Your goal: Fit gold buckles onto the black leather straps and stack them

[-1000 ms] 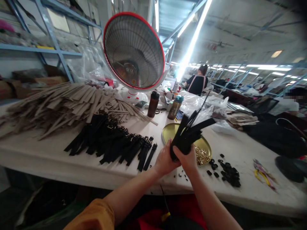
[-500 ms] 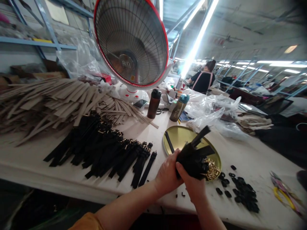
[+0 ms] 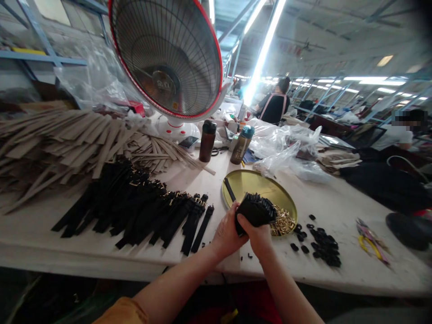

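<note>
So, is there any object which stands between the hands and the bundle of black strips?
Nothing visible: the left hand and right hand both grip the black bundle directly. The gold tray lies beyond them.

The black bundle [image 3: 254, 212] hides part of the tray [image 3: 265, 188], whose gold pieces [image 3: 283, 221] seem blurred.

The black strips [image 3: 254, 216] in the left hand [image 3: 227, 236] and right hand [image 3: 259, 238] no longer poke out messily toward one and two o'clock; they make a neat bunch. A loose strip [image 3: 230, 189] now shows at ten o'clock on the gold plate [image 3: 251, 181].
</note>
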{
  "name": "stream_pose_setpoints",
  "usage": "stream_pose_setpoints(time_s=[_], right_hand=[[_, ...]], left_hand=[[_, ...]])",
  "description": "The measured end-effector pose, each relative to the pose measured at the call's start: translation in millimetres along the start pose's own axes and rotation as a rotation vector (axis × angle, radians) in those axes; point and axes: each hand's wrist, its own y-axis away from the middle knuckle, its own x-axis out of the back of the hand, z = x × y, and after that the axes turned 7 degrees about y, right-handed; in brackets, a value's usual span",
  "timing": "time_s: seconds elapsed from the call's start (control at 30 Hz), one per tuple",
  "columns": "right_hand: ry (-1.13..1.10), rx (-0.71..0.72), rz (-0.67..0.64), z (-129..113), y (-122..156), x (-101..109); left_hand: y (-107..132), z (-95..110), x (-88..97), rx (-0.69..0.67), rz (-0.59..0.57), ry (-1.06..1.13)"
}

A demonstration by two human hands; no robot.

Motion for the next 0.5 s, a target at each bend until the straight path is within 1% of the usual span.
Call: stream_pose_setpoints(time_s=[0.07, 0.13, 0.23, 0.3, 0.37, 0.43, 0.5], right_hand=[[-0.031, -0.030, 0.019, -4.8, -0.6, -4.2], [-0.032, 0.010, 0.014, -9.9, -1.3, -7.4], [0.005, 0.184, -0.066, -8.2, -2.6, -4.9], [0.056, 0.314, -0.096, 2.6, -1.0, 4.6], [0.214, 0.403, -0.079, 18.9, 2.8, 19.7], [0.486, 0.457, -0.060, 36.1, 5.9, 36.3], [0.742, 0.492, -0.068, 50.3, 5.6, 49.8]], left_hand=[[-3.2, 3.8, -0.7, 0.061, 0.021, 0.014], [-6.7, 8.6, 1.0, 0.119, 0.024, 0.034], [-15.0, 14.3, 6.1, 0.188, 0.038, 0.123], [-22.0, 15.4, 10.3, 0.250, 0.052, 0.210], [-28.0, 13.5, 15.2, 0.354, 0.084, 0.290], [-31.4, 8.5, 20.6, 0.486, 0.108, 0.358], [-32.2, 1.5, 25.9, 0.591, 0.108, 0.396]])
